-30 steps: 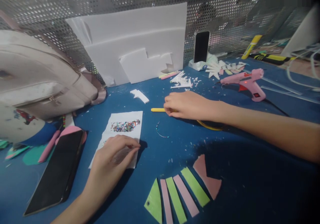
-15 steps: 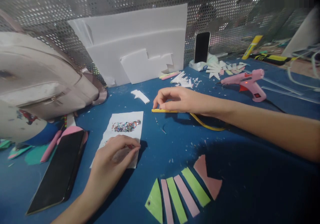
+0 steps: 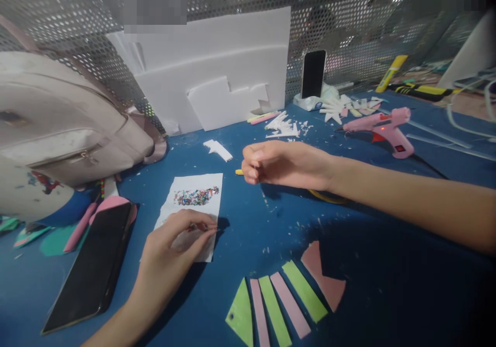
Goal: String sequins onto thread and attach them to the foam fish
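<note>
My right hand is raised over the blue table, fingertips pinched on a very thin thread. A short beaded thread dangles below it, its beads tiny and pale. Behind that hand, a yellow strip lies mostly covered. My left hand rests at the white paper sheet, thumb and forefinger pressed together; whatever is between them is too small to make out. On the sheet, in front of those fingers, is a pile of small multicoloured beads.
A fish shape of green and pink strips lies near me. To the left are a black phone and a pale backpack. A pink glue gun, white scraps and a propped phone stand farther back.
My right hand has turned and moved slightly down and right, and the beaded thread has shifted right with it. More of the yellow strip is covered. My left hand has hardly moved.
</note>
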The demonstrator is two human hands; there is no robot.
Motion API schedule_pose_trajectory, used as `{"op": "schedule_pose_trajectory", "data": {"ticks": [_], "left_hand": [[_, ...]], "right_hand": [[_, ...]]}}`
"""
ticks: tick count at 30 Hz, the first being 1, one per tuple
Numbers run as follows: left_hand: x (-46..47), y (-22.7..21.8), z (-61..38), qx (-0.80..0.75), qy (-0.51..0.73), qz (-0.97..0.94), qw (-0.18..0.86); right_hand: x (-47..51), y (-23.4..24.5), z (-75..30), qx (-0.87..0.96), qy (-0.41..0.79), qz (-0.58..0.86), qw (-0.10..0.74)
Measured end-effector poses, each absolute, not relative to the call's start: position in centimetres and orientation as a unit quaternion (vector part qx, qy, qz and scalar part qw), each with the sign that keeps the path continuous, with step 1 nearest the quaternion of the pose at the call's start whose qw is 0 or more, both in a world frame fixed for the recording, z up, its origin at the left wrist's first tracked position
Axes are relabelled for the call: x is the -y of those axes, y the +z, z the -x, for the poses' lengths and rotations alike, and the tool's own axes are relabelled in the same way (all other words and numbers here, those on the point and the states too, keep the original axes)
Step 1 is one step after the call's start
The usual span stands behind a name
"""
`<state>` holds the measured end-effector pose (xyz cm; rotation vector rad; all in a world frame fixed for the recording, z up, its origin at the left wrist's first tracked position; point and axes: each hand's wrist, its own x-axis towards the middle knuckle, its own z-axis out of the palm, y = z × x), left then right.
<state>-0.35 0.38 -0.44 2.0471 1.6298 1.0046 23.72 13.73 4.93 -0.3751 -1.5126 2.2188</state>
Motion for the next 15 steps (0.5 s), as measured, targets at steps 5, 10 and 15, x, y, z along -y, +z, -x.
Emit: {"op": "schedule_pose_trajectory", "data": {"ticks": [5,10,15], "left_hand": [[-0.3,-0.5,0.4,-0.577,0.350,-0.720,0.166],[-0.3,-0.5,0.4,-0.574,0.352,-0.723,0.155],[-0.2,-0.3,0.3,-0.573,0.353,-0.721,0.164]], "right_hand": [[-13.2,4.9,-23.7,0.508,0.828,0.150,0.182],[-12.8,4.6,-23.5,0.466,0.856,0.138,0.176],[-12.4,4.4,-23.2,0.509,0.827,0.166,0.173]]}}
